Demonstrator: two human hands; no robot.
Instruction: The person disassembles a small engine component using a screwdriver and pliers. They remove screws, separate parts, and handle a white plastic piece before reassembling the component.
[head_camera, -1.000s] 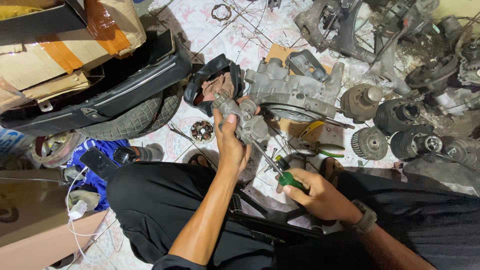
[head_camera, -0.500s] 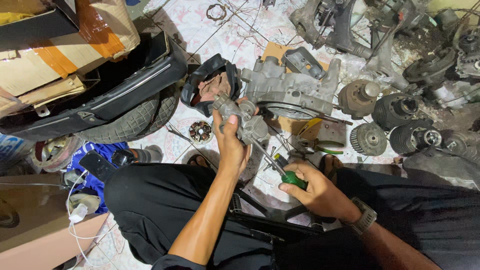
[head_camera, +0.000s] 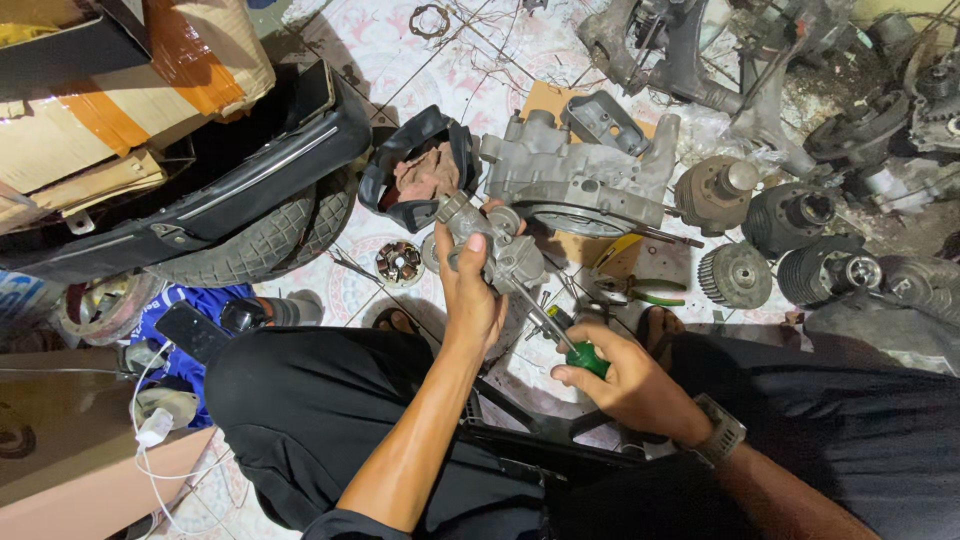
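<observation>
My left hand (head_camera: 470, 295) grips a small grey metal carburettor (head_camera: 497, 245) and holds it up over the tiled floor. My right hand (head_camera: 625, 375) is closed on the green handle of a screwdriver (head_camera: 585, 357). Its thin shaft runs up and left to the underside of the carburettor. Just behind the carburettor lies a large grey engine casing (head_camera: 575, 180) on a piece of cardboard. My legs in black trousers fill the bottom of the view.
A tyre (head_camera: 255, 245) and a black seat (head_camera: 215, 190) lie left. A black cover with a rag (head_camera: 420, 175) sits beside the casing. Finned cylinders (head_camera: 790, 225), a round gear (head_camera: 735, 275) and pliers (head_camera: 640, 292) lie right. A phone (head_camera: 190, 328) and boxes sit at left.
Both hands hold the same grip. The view has shifted slightly; the screwdriver stays set against the carburettor.
</observation>
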